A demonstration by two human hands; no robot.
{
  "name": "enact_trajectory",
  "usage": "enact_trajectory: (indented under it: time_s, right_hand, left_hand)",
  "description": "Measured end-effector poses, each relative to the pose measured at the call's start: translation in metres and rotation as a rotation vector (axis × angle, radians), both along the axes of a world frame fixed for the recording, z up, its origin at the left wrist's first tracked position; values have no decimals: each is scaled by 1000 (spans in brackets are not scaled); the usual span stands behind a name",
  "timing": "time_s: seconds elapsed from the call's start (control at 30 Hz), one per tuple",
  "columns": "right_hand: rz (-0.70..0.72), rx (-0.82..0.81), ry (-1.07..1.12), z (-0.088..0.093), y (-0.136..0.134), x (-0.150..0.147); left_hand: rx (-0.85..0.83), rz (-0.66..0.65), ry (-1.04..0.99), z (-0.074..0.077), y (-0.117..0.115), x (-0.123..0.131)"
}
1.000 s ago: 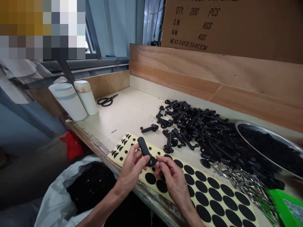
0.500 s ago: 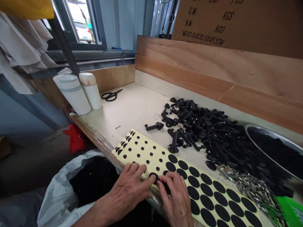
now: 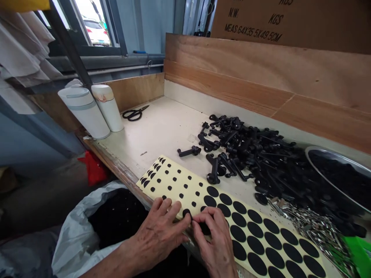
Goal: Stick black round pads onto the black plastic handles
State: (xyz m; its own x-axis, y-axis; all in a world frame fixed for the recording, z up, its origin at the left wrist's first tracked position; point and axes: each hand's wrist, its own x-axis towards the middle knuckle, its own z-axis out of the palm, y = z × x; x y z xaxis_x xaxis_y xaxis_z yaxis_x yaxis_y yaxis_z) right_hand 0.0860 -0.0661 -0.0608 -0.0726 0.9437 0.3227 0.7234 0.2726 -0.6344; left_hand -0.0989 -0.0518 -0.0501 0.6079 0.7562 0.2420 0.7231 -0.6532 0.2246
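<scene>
A pale yellow backing sheet [image 3: 181, 178] lies along the table's front edge, with large black oval-looking stickers on its right part and small black dots on its left. My left hand [image 3: 160, 231] rests over its near edge, fingers spread, one fingertip against a black round sticker [image 3: 186, 212]. Beside it, my right hand [image 3: 214, 239] pinches with thumb and forefinger at that sticker's edge. How far the sticker has come off the sheet is hidden by the fingers. Beyond the sheet lies a loose black crank-like plastic part [image 3: 189, 151].
A heap of black plastic parts [image 3: 243, 143] covers the table's right side. Near it are a metal bowl [image 3: 311, 154] of black pieces, small metal parts [image 3: 313, 227] and a green container [image 3: 358, 251]. Scissors [image 3: 135, 113] and two white bottles [image 3: 85, 116] stand left. Below hangs an open bag [image 3: 75, 231].
My view has tilted slightly downward and shifted. Both hands stay at the same sticker, and the right fingertips have shifted slightly at its edge.
</scene>
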Motion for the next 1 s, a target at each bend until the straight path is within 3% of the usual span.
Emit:
enact_trajectory:
  time_s: [0.17,0.3,0.43,0.6,0.7,0.9,1.0]
  right_hand:
    - [47,-141,11,9,3,3]
    - [119,-202,97,18,5,8]
    - [192,-237,165,31,3,12]
    - [249,-290,202,43,3,16]
    - [184,-275,321,40,5,13]
    - [-112,-233,722,22,10,6]
    - [-93,-254,725,24,18,12]
  left_hand:
    - [-42,-3,-131,14,2,-4]
    - [-162,60,-343,29,8,-2]
    - [-276,114,-420,37,21,5]
    - [-464,43,-453,41,28,4]
    - [-570,68,-540,44,29,1]
    - [-935,338,-942,62,41,12]
    - [-1091,352,-1068,68,46,21]
